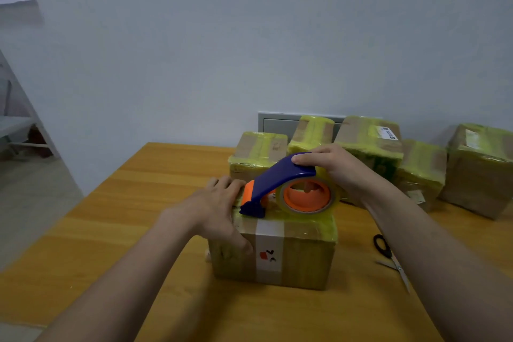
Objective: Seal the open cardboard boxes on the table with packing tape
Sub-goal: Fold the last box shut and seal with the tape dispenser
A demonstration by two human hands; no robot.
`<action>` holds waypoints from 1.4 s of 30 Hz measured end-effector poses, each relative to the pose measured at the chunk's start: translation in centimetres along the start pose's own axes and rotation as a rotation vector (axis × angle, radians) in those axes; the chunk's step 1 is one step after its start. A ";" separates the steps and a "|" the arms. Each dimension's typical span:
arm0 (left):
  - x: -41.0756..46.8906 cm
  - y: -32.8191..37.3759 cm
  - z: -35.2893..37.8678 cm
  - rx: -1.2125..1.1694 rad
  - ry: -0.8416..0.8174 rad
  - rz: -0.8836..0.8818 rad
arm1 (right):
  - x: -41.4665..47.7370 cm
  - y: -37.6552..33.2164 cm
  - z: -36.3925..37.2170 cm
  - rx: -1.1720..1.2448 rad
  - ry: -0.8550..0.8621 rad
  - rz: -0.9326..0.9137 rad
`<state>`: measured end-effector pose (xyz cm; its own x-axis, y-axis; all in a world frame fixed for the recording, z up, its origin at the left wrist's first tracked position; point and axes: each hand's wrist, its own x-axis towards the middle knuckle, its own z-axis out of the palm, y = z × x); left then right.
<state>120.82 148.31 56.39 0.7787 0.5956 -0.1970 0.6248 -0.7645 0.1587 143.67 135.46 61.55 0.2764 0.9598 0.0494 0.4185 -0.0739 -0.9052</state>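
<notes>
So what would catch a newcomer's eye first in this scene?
The blue and orange tape dispenser stands out, gripped by the right hand on top of the cardboard box in the middle of the table, while the left hand rests on the box's left edge. Behind it sits a row of boxes wrapped in yellowish tape, and black-handled scissors lie to the right.

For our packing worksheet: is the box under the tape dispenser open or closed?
Closed. The top of the box lies flat under yellowish tape, and the tape dispenser in the right hand rests on it.
</notes>
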 end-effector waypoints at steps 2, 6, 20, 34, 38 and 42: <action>-0.1 -0.4 0.7 -0.056 0.040 0.032 | 0.1 0.3 0.3 0.031 0.026 0.024; -0.1 -0.7 1.3 -0.131 0.082 0.064 | -0.4 0.0 0.2 0.045 0.036 0.028; 0.2 0.1 0.3 -0.004 -0.021 -0.032 | -2.7 0.9 -5.6 0.036 0.084 -0.001; 1.9 5.5 3.1 0.147 0.114 0.044 | -2.9 1.8 -4.9 -0.013 0.089 0.003; 1.8 5.5 3.2 0.140 0.125 0.055 | -3.6 1.9 -5.2 0.001 0.063 -0.005; 1.6 5.2 3.1 0.136 0.120 0.071 | -4.4 2.1 -7.0 -0.009 0.091 0.015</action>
<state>125.13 144.53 53.94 0.8267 0.5579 -0.0723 0.5611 -0.8270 0.0341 149.35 129.22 62.38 0.3601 0.9299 0.0747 0.4217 -0.0909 -0.9022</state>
